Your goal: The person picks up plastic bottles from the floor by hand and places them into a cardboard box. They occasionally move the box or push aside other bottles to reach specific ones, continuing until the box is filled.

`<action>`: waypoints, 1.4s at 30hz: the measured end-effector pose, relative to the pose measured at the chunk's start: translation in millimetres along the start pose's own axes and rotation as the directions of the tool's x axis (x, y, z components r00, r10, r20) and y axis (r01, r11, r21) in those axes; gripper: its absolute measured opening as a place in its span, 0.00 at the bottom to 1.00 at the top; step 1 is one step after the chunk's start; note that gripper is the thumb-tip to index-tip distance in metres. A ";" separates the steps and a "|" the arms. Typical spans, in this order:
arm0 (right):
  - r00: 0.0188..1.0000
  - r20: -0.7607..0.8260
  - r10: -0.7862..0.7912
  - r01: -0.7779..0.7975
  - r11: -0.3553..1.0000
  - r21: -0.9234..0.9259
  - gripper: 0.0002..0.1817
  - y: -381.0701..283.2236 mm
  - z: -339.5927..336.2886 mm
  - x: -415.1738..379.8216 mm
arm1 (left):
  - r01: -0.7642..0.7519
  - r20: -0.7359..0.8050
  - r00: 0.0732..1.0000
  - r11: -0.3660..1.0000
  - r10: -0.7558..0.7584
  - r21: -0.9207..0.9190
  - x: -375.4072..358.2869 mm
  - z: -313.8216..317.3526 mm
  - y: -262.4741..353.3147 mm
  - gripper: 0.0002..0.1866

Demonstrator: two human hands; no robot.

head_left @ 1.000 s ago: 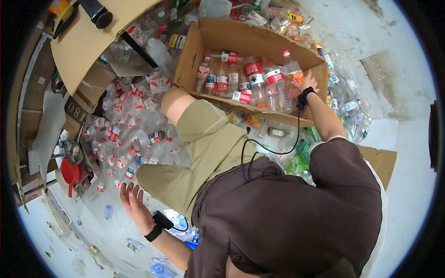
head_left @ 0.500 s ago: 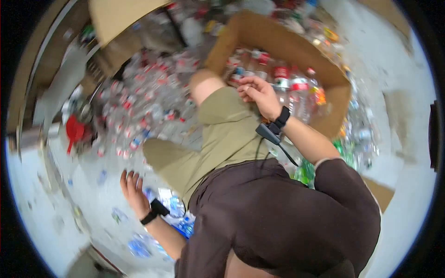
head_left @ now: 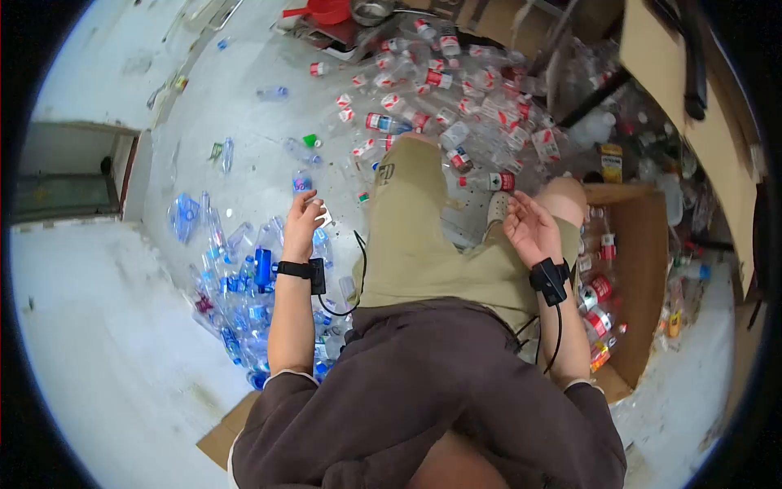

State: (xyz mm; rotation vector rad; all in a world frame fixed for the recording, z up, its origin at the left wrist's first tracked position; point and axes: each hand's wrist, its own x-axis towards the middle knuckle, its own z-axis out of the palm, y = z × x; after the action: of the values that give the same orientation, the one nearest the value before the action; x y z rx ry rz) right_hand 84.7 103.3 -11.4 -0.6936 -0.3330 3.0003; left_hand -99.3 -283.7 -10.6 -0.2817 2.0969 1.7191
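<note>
My left hand [head_left: 302,224] is held out over the floor with its fingers apart and nothing visible in it. Just beyond its fingertips lies a small clear bottle with a blue and pink label [head_left: 302,181]. Below and left of that hand spreads a heap of clear plastic bottles with blue labels and caps [head_left: 236,277]. My right hand [head_left: 531,228] hovers by my right knee, palm up, its fingers loosely bent around nothing. Beside my right forearm is a cardboard box [head_left: 639,269] with red-labelled bottles [head_left: 599,289] inside.
Many empty red-labelled bottles [head_left: 481,106] cover the floor ahead. A red dipper [head_left: 326,11] and a metal bowl [head_left: 371,10] are at the top. A tan tabletop [head_left: 692,122] rises at the upper right. A cardboard piece [head_left: 221,436] lies at lower left.
My view and body have turned left, away from the box toward the blue-labelled bottles. The right hand has left the space over the box; the left hand now reaches forward near a small bottle.
</note>
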 end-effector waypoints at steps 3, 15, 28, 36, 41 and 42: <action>0.998 -0.032 0.048 -0.047 0.999 0.027 0.15 2.5 1.8 13.6 | 0.089 -0.052 0.995 0.996 -0.088 0.013 8.2 -12.9 -25.7 0.22; 0.933 -0.334 0.138 -0.139 0.990 0.021 0.16 9.9 3.3 53.8 | 0.453 -0.106 0.885 0.783 -0.454 0.426 169.7 27.7 -244.7 0.20; 0.772 -0.602 0.203 -0.288 0.957 -0.047 0.19 19.7 10.3 93.6 | 0.251 -0.424 0.902 0.706 0.077 0.662 248.4 93.9 -221.0 0.32; 0.752 -0.635 0.178 -0.326 0.937 -0.124 0.17 25.7 22.0 108.5 | 0.490 -0.430 0.811 0.862 -0.397 0.127 259.3 62.5 -328.0 0.36; 0.780 -0.605 0.161 -0.276 0.956 -0.102 0.17 30.0 23.3 113.1 | 0.428 0.064 0.876 0.708 -0.479 -0.561 232.7 51.9 -219.5 0.23; 0.803 -0.567 0.184 -0.274 0.959 -0.076 0.17 30.0 24.0 112.6 | 0.416 0.062 0.883 0.715 -0.465 -0.562 226.4 47.3 -200.3 0.23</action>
State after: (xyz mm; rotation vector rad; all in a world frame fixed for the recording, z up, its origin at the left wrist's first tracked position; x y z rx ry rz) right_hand -26.9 79.5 -45.1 -1.6832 -0.4740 2.8063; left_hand -211.5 -258.3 -294.1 -0.9644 1.3436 1.9822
